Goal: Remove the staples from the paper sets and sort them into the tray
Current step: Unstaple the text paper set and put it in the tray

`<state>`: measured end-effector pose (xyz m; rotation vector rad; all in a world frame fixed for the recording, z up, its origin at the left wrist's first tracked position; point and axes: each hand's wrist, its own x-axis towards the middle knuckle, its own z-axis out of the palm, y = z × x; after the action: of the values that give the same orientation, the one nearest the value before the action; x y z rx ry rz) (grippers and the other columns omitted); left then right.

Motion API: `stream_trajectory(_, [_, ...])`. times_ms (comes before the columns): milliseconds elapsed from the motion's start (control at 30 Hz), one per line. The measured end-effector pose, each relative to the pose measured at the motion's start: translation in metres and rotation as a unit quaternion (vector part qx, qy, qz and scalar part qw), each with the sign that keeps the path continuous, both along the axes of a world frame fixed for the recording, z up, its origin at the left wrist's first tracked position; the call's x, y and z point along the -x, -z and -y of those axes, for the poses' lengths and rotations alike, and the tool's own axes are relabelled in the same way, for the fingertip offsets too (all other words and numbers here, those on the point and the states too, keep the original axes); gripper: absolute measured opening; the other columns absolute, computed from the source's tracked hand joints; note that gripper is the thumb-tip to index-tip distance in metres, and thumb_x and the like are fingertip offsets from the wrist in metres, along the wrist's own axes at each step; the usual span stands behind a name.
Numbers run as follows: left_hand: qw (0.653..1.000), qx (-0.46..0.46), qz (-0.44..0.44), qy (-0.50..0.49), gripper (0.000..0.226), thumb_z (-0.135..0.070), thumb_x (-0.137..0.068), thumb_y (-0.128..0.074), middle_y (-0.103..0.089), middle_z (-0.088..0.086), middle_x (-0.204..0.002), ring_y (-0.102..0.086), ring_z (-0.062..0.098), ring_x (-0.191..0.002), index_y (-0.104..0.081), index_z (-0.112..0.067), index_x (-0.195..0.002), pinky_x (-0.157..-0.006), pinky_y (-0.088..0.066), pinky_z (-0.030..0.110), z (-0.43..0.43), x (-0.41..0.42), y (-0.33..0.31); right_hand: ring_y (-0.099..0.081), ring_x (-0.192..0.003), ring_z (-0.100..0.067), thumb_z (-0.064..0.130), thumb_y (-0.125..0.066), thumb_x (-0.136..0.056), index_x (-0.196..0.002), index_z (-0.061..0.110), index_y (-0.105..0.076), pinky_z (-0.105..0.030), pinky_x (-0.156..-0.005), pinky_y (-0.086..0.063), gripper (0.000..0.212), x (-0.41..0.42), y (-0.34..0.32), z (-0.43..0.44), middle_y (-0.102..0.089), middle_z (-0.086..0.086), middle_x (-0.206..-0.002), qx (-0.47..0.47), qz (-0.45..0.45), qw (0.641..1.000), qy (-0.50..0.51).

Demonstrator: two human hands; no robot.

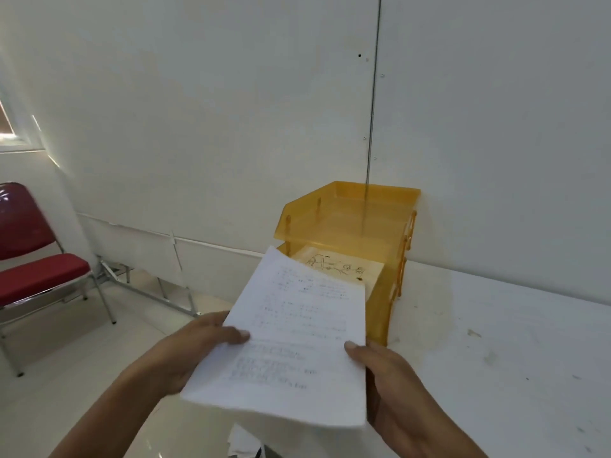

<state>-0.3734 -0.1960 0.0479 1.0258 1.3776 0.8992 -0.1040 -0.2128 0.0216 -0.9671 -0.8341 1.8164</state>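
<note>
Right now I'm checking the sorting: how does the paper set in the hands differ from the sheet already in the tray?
The paper set is held in the air by the left hand and right hand; the sheet lies in a lower tier of the yellow tray. The paper set shows lines of text; the sheet shows a drawing. The paper set looks white; the sheet looks yellowish through the tray. Both face up.

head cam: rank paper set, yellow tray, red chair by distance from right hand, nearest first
1. paper set: gripped in the right hand, left hand on its other edge.
2. yellow tray: just ahead, on the table against the wall.
3. red chair: far left, on the floor.
</note>
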Motion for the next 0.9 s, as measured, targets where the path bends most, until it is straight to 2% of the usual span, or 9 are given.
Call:
stream_trajectory(100, [0.999, 0.007, -0.035, 0.021, 0.028, 0.001, -0.096, -0.057, -0.075, 0.025, -0.113, -0.074, 0.042, -0.096, -0.063, 0.004, -0.124, -0.083, -0.062, 0.05, -0.036, -0.004, -0.01, -0.075, -0.092, -0.041, 0.012, -0.049, -0.104, -0.124, 0.01, -0.061, -0.05, -0.067, -0.064, 0.024, 0.002, -0.009, 0.007, -0.076, -0.019, -0.109, 0.018, -0.024, 0.999, -0.042])
stream_trajectory(267, [0.994, 0.009, -0.103, 0.043, 0.033, -0.017, -0.1, -0.06, -0.076, 0.016, -0.114, -0.074, 0.037, -0.103, -0.064, 0.003, -0.126, -0.097, -0.058, 0.052, -0.072, -0.007, -0.018, -0.075, -0.088, -0.045, -0.003, -0.036, -0.105, -0.132, 0.002, -0.05, -0.042, -0.055, -0.063, 0.03, 0.005, -0.005, -0.004, -0.075, -0.027, -0.106, 0.023, -0.075, 0.997, -0.02])
stream_trajectory(333, [0.981, -0.039, -0.187, 0.022, 0.037, -0.032, -0.1, -0.063, -0.069, 0.008, -0.122, -0.071, 0.031, -0.1, -0.059, -0.01, -0.129, -0.081, -0.064, 0.046, -0.072, -0.007, -0.02, -0.074, -0.091, -0.046, -0.004, -0.034, -0.106, -0.135, 0.004, -0.047, -0.042, -0.058, -0.063, 0.033, 0.009, -0.008, -0.012, -0.074, -0.026, -0.108, 0.024, -0.097, 0.995, 0.005])
stream_trajectory(400, [0.943, -0.109, -0.314, 0.007, 0.049, -0.045, -0.096, -0.064, -0.056, 0.008, -0.135, -0.067, 0.028, -0.106, -0.049, -0.022, -0.136, -0.08, -0.064, 0.042, -0.064, -0.01, -0.02, -0.074, -0.094, -0.047, -0.004, -0.033, -0.106, -0.139, 0.008, -0.044, -0.044, -0.062, -0.064, 0.037, 0.015, -0.01, -0.019, -0.069, -0.028, -0.118, 0.027, -0.113, 0.993, 0.023])
stream_trajectory(500, [0.837, -0.224, -0.481, 0.133, 0.067, -0.061, -0.087, -0.058, -0.028, 0.0, -0.163, -0.046, 0.025, -0.141, -0.043, -0.036, -0.148, -0.114, -0.044, 0.038, -0.058, -0.013, -0.011, -0.073, -0.095, -0.046, -0.004, -0.032, -0.106, -0.143, 0.013, -0.038, -0.046, -0.07, -0.065, 0.041, 0.024, -0.014, -0.031, -0.061, -0.03, -0.127, 0.029, -0.122, 0.991, 0.041])
stream_trajectory(600, [0.752, -0.301, -0.53, 0.25, 0.057, -0.039, -0.101, -0.054, -0.021, -0.017, -0.164, -0.016, 0.011, -0.156, -0.032, -0.04, -0.153, -0.125, -0.023, 0.031, -0.071, -0.019, 0.003, -0.073, -0.095, -0.046, -0.005, -0.031, -0.105, -0.147, 0.009, -0.032, -0.044, -0.07, -0.064, 0.044, 0.031, -0.017, -0.046, -0.06, -0.034, -0.126, 0.034, -0.139, 0.988, 0.053])
stream_trajectory(667, [0.714, -0.322, -0.568, 0.253, 0.058, -0.02, -0.106, -0.05, -0.025, -0.018, -0.164, -0.02, 0.009, -0.155, -0.026, -0.042, -0.154, -0.126, -0.025, 0.03, -0.084, -0.019, 0.012, -0.073, -0.095, -0.046, -0.006, -0.032, -0.105, -0.149, 0.007, -0.031, -0.043, -0.067, -0.064, 0.046, 0.033, -0.018, -0.055, -0.062, -0.036, -0.123, 0.038, -0.146, 0.987, 0.06])
stream_trajectory(767, [0.667, -0.354, -0.612, 0.237, 0.066, -0.01, -0.105, -0.051, -0.03, -0.018, -0.163, -0.034, 0.01, -0.151, -0.028, -0.045, -0.156, -0.119, -0.038, 0.032, -0.097, -0.018, 0.021, -0.074, -0.096, -0.045, -0.003, -0.034, -0.106, -0.148, 0.006, -0.034, -0.045, -0.071, -0.065, 0.043, 0.029, -0.023, -0.062, -0.065, -0.035, -0.119, 0.033, -0.141, 0.987, 0.067])
stream_trajectory(900, [0.652, -0.369, -0.622, 0.23, 0.059, -0.014, -0.107, -0.048, -0.034, -0.016, -0.163, -0.042, 0.013, -0.147, -0.031, -0.04, -0.156, -0.114, -0.044, 0.033, -0.112, -0.024, 0.027, -0.073, -0.096, -0.045, 0.007, -0.044, -0.106, -0.137, 0.002, -0.042, -0.048, -0.079, -0.063, 0.031, 0.016, -0.026, -0.057, -0.067, -0.036, -0.114, 0.009, -0.075, 0.997, 0.032])
